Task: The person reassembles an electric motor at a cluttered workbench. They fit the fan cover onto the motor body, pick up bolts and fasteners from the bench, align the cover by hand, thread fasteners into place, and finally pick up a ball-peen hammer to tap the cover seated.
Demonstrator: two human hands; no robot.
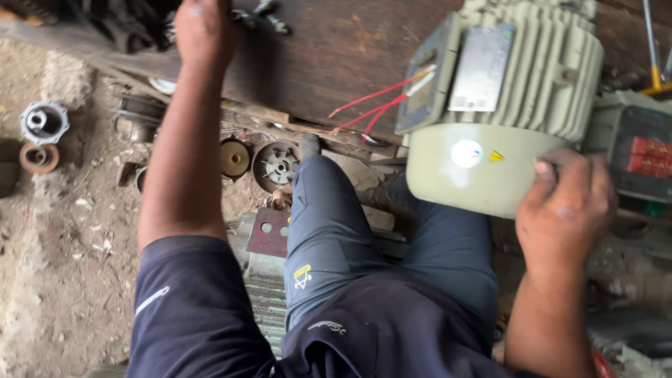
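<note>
- Right hand (565, 203): lower right of the frame, fingers curled over the rim of the motor's end cover, gripping it from the near side.
- Left hand (203, 28): top of the frame, left of centre, arm stretched out over the wooden bench (336, 49). It is seen from the back and cut off by the frame edge; whether it is open or closed on anything cannot be told. Small metal parts (262, 15) lie just beside it.
- Electric motor (504, 105): upper right of the frame, resting on the bench edge. Pale grey-green housing with cooling ribs, a smooth rounded end cover (462, 168) facing the person, bearing a round white sticker and a small yellow triangle. A flat metal plate (479, 66) sits on the side.
- Red wires (378, 101): several leads emerge from the motor's left side and trail onto the bench.
- Second motor (637, 147): just beside the first, at the right edge, partly visible.
- Ground, left of the frame: dirt floor with a fan wheel (278, 166), a round disc (234, 157) and a bearing housing (43, 122).
</note>
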